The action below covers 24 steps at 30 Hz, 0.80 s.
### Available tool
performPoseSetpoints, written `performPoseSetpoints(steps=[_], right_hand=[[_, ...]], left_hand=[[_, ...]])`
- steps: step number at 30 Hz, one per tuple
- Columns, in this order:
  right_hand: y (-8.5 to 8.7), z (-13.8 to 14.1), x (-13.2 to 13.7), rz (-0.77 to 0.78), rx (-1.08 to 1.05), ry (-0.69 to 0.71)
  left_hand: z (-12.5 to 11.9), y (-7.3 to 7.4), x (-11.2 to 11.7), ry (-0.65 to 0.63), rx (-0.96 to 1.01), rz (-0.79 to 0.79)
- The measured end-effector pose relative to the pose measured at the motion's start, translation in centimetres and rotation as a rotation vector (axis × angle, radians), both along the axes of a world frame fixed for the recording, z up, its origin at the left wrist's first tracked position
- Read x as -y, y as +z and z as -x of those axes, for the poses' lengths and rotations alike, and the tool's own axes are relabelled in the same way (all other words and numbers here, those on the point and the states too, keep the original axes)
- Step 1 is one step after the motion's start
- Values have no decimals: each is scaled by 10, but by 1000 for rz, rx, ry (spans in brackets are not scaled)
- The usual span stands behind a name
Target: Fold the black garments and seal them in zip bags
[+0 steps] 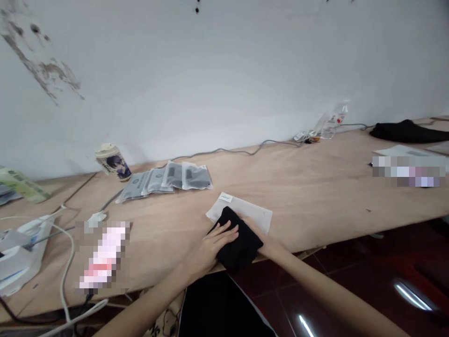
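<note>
A folded black cloth (242,245) is at the table's front edge, in front of my body. My left hand (213,241) holds its left side, with the fingers laid across the top and the thumb out of sight. My right hand (258,232) holds the cloth from its far right side; most of its fingers are hidden behind and under the fabric. Just beyond the cloth, partly covered by it, a translucent white plastic bag (254,210) with a small white label (225,197) lies flat on the table.
Several packed frosted bags (196,176) overlap in a row near a patterned cup (114,161). At left are a blurred-out pink item (105,257), a power strip (21,257) and white cables. A grey cable (219,150) runs along the wall. Black fabric (407,131) lies far right.
</note>
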State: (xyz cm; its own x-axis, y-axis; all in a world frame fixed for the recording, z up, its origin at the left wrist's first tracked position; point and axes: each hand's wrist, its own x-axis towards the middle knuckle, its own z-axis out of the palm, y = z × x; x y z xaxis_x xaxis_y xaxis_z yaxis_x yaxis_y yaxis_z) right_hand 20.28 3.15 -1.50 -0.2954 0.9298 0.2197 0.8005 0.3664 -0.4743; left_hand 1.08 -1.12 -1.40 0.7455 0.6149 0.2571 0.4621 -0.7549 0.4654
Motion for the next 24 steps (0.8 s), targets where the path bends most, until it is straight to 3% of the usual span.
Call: performPoseSetpoints(steps=[6, 9, 13, 19, 24], right_hand=[[18, 0, -8, 8, -357, 141], [25, 6, -1, -25, -380, 183], [18, 4, 6, 7, -352, 210], [10, -31, 10, 37, -251, 106], [23, -34, 22, -42, -144, 70]], left_hand=[[5, 7, 1, -46, -176, 53], [2, 19, -2, -40, -208, 41], [1, 27, -11, 17, -230, 38], [0, 13, -16, 133, -176, 24], [-8, 6, -14, 263, -183, -29]])
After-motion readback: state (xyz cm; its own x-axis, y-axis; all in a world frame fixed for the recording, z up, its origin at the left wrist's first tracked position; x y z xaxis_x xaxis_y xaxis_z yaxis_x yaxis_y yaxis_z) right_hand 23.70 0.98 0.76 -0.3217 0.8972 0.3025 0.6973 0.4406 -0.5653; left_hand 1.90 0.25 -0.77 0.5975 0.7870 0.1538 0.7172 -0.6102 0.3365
